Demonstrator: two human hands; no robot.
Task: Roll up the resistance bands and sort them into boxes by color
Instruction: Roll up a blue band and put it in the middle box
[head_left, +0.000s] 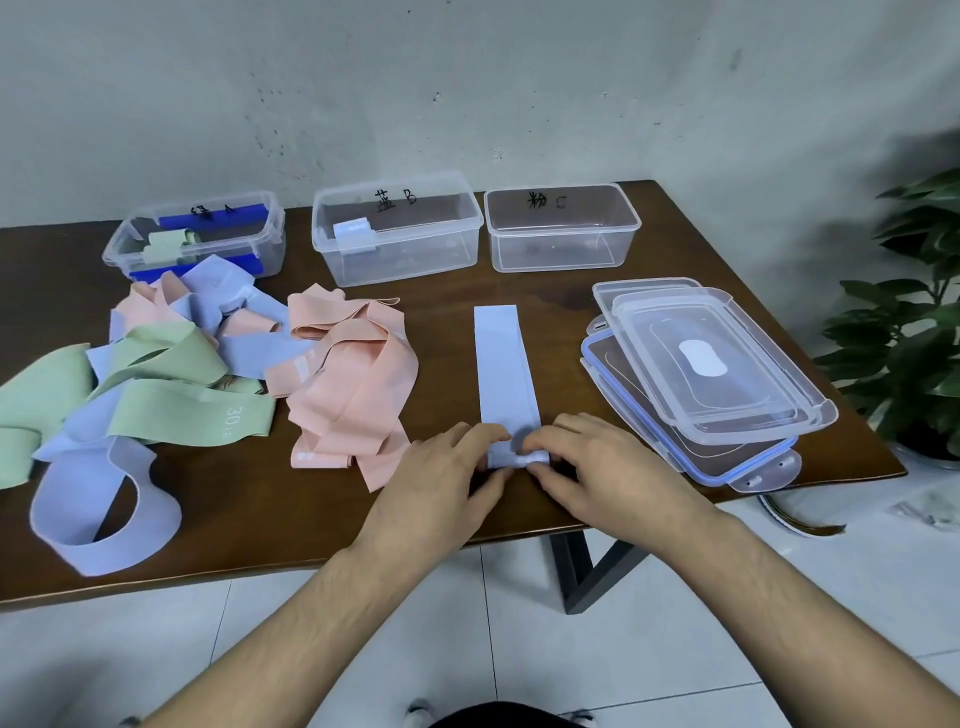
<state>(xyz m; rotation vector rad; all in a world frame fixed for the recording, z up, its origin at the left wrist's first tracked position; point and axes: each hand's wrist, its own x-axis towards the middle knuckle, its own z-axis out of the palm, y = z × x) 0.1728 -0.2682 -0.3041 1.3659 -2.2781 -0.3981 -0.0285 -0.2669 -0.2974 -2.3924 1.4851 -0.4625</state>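
Observation:
A pale blue resistance band (503, 364) lies flat and straight on the brown table (566, 306), running away from me. Its near end is curled into a small roll (511, 458). My left hand (441, 478) and my right hand (592, 467) pinch that roll from either side with their fingertips. Three clear boxes stand at the back: the left box (124, 244) holds a green roll (169, 243), the middle box (462, 231) holds a blue roll (353, 235), the right box (631, 228) is empty.
A loose pile of green, blue and pink bands (171, 364) covers the table's left half, with a pink heap (348, 384) beside the flat band. Stacked clear lids (701, 374) lie at the right. A potted plant (914, 322) stands past the right edge.

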